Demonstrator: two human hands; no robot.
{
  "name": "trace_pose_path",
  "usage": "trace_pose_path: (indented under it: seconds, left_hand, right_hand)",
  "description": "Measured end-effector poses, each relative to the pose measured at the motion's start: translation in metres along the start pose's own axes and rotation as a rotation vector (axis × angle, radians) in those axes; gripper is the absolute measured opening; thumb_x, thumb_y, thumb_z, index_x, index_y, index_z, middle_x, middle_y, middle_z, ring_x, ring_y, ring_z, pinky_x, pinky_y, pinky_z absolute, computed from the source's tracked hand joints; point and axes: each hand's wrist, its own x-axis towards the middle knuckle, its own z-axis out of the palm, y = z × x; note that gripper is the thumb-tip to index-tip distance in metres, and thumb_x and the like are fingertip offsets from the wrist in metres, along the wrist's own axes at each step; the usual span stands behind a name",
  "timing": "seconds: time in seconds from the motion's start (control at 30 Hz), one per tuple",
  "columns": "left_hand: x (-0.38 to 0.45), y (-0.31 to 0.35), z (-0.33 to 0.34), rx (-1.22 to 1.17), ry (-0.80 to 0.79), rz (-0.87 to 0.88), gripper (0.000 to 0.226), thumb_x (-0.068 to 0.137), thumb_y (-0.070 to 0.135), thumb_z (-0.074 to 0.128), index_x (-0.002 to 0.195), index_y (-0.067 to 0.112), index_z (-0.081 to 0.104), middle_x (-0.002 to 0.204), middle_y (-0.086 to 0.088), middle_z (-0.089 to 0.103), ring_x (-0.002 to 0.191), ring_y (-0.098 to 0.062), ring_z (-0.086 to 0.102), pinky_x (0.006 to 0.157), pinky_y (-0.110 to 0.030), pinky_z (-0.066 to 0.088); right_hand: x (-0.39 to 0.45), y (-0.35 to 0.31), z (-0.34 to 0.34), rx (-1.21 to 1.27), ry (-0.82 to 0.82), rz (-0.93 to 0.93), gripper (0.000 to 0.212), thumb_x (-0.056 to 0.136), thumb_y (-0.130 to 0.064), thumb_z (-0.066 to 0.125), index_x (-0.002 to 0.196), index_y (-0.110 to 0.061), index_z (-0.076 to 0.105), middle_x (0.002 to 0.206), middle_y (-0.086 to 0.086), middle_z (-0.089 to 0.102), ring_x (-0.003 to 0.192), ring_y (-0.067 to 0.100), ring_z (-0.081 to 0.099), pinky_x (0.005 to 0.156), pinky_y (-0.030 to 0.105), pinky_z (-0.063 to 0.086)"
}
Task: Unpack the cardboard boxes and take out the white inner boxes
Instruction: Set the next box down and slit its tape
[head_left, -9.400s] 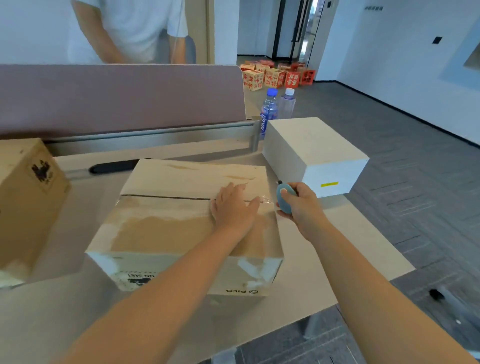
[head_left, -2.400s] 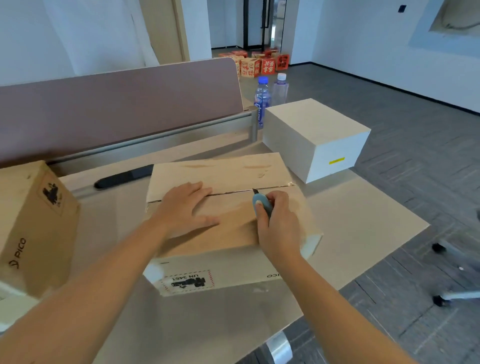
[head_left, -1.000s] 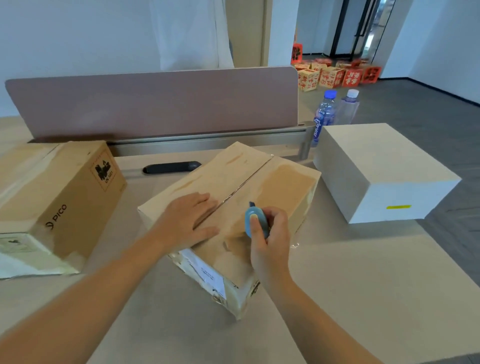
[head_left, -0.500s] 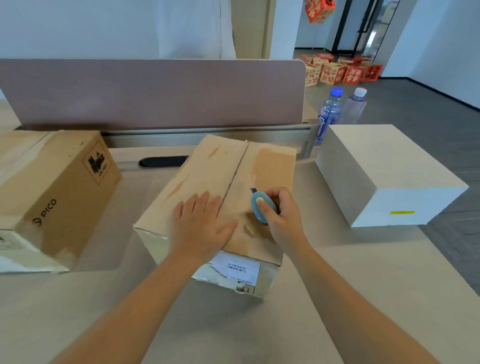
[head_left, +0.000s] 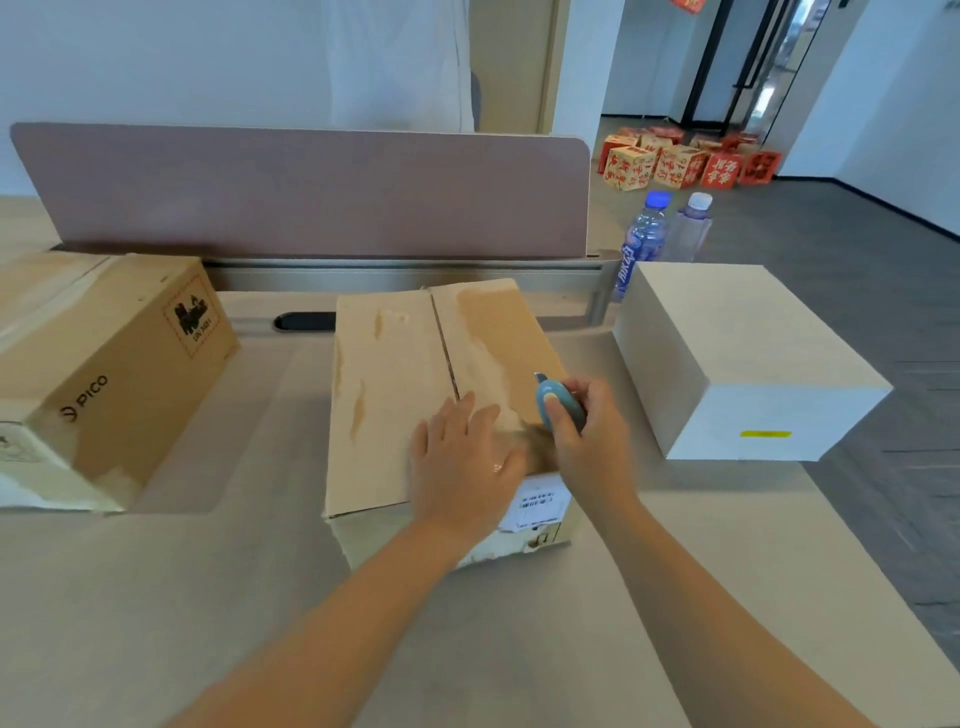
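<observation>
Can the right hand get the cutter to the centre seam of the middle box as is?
Probably yes: right hand grips the cutter beside the seam; left hand covers only its near end.

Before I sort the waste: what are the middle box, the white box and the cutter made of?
Middle box: brown corrugated cardboard, matte, scuffed. White box: likely smooth matte paperboard, crisp edges. Cutter: seemingly glossy blue plastic with a small metal blade.
</observation>
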Motion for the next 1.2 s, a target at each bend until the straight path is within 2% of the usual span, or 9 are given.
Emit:
trace_pose_path:
  seconds: [0.13, 0.2, 0.3, 0.43, 0.6, 0.77, 0.83, 1.0, 1.2]
  left_hand:
    - [0.021, -0.035, -0.021, 0.236, -0.144, 0.189, 0.078, 0.084, 0.071, 0.026, 0.147, 0.026, 0.021, 0.157, 0.002, 0.013, 0.144, -0.016, 0.007, 0.116, -0.034, 0.006]
    - [0.029, -0.051, -0.032, 0.336, -0.244, 0.262, 0.11, 0.057, 0.09, -0.002, 0.148, 0.031, 0.013, 0.157, 0.005, 0.008, 0.145, -0.017, 0.002, 0.116, -0.036, 0.003]
    - [0.029, -0.062, -0.033, 0.405, -0.331, 0.274, 0.134, 0.03, 0.088, -0.032, 0.148, 0.035, 0.001, 0.158, 0.006, -0.002, 0.145, -0.017, -0.004, 0.116, -0.036, -0.002]
    - [0.027, -0.045, -0.019, 0.375, -0.262, 0.159, 0.096, 0.067, 0.081, -0.005, 0.149, 0.031, -0.001, 0.158, 0.003, -0.005, 0.145, -0.02, -0.007, 0.116, -0.041, -0.003]
    - [0.017, -0.009, 0.0, 0.292, -0.176, -0.087, 0.071, 0.091, 0.063, 0.019, 0.149, 0.026, 0.001, 0.157, -0.003, -0.005, 0.144, -0.027, -0.007, 0.115, -0.047, -0.004]
    - [0.011, 0.027, 0.013, 0.242, -0.167, -0.216, 0.078, 0.087, 0.065, 0.007, 0.149, 0.019, 0.003, 0.157, -0.009, -0.003, 0.144, -0.031, -0.006, 0.114, -0.05, -0.003]
    - [0.011, 0.034, 0.011, 0.12, -0.149, -0.224, 0.07, 0.091, 0.06, 0.021, 0.149, 0.021, 0.01, 0.157, -0.006, -0.003, 0.144, -0.028, -0.007, 0.114, -0.048, -0.004]
    - [0.019, 0.029, 0.0, -0.113, -0.13, -0.086, 0.059, 0.095, 0.047, 0.037, 0.147, 0.028, 0.017, 0.158, 0.001, -0.002, 0.145, -0.02, -0.008, 0.116, -0.041, -0.005]
    - [0.052, 0.004, -0.009, 0.141, -0.201, 0.284, 0.06, 0.095, 0.047, 0.037, 0.148, 0.029, 0.015, 0.157, -0.004, 0.012, 0.145, -0.023, 0.005, 0.116, -0.037, 0.008]
  right_hand:
    - [-0.018, 0.003, 0.015, -0.026, 0.146, -0.08, 0.026, 0.086, -0.027, 0.047, 0.099, -0.006, 0.057, 0.078, -0.025, 0.045, 0.071, -0.001, 0.046, 0.076, 0.025, 0.039]
    - [-0.019, 0.005, 0.023, -0.039, 0.199, -0.078, 0.029, 0.085, -0.027, 0.043, 0.097, -0.006, 0.058, 0.078, -0.028, 0.043, 0.071, -0.007, 0.045, 0.083, 0.029, 0.037]
    - [-0.014, 0.01, 0.03, -0.08, 0.247, -0.053, 0.031, 0.085, -0.031, 0.042, 0.098, -0.008, 0.059, 0.078, -0.026, 0.045, 0.072, -0.016, 0.044, 0.084, 0.017, 0.023]
    - [0.01, 0.017, 0.023, -0.118, 0.201, -0.059, 0.029, 0.089, -0.029, 0.048, 0.104, -0.007, 0.058, 0.086, -0.012, 0.05, 0.071, -0.011, 0.04, 0.081, 0.015, 0.022]
    - [0.053, 0.024, 0.012, -0.071, 0.026, 0.035, 0.018, 0.091, -0.02, 0.054, 0.106, -0.009, 0.055, 0.091, -0.006, 0.054, 0.094, 0.026, 0.054, 0.086, 0.039, 0.045]
    - [0.07, 0.021, 0.0, 0.02, -0.096, 0.104, 0.01, 0.092, -0.016, 0.053, 0.1, -0.014, 0.049, 0.091, -0.006, 0.051, 0.082, 0.009, 0.049, 0.063, 0.012, 0.038]
    - [0.063, 0.019, -0.008, 0.089, -0.045, 0.138, 0.009, 0.092, -0.015, 0.054, 0.098, -0.016, 0.046, 0.086, -0.009, 0.05, 0.075, 0.003, 0.048, 0.061, 0.008, 0.037]
    - [0.033, 0.02, -0.034, 0.23, 0.168, 0.243, 0.016, 0.09, -0.014, 0.057, 0.103, -0.011, 0.048, 0.083, -0.013, 0.048, 0.074, 0.003, 0.05, 0.065, 0.006, 0.046]
    - [-0.003, 0.018, -0.038, 0.431, 0.159, 0.521, 0.011, 0.093, -0.009, 0.051, 0.102, -0.012, 0.047, 0.09, -0.002, 0.048, 0.065, 0.017, 0.06, 0.062, 0.028, 0.057]
